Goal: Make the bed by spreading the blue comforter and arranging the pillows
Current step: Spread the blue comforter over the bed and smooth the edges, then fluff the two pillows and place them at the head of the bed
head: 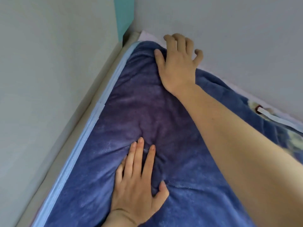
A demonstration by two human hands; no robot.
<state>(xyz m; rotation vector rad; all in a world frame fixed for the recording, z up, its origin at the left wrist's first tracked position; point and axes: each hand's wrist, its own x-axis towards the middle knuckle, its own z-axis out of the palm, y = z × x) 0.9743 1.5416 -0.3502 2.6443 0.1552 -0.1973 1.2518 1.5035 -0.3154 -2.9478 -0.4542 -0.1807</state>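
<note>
Pale grey walls [229,22] meet in a corner at 12 o'clock, a teal strip [124,15] beside it. Your blue comforter [131,112] fills the bed from 6 to 12 o'clock, its light-blue edge [91,128] at 9. Your left hand [139,182] lies flat, fingers spread, at 6. Your right hand [177,63], fingers curled, presses the comforter's far corner at 1 o'clock.

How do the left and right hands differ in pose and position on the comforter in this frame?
The left hand lies flat mid-comforter, fingers straight and spread; the right hand reaches to the far corner by the wall, fingers curled over the blue comforter's edge. The left is nearer the camera. Both are bare and touch the comforter.
</note>
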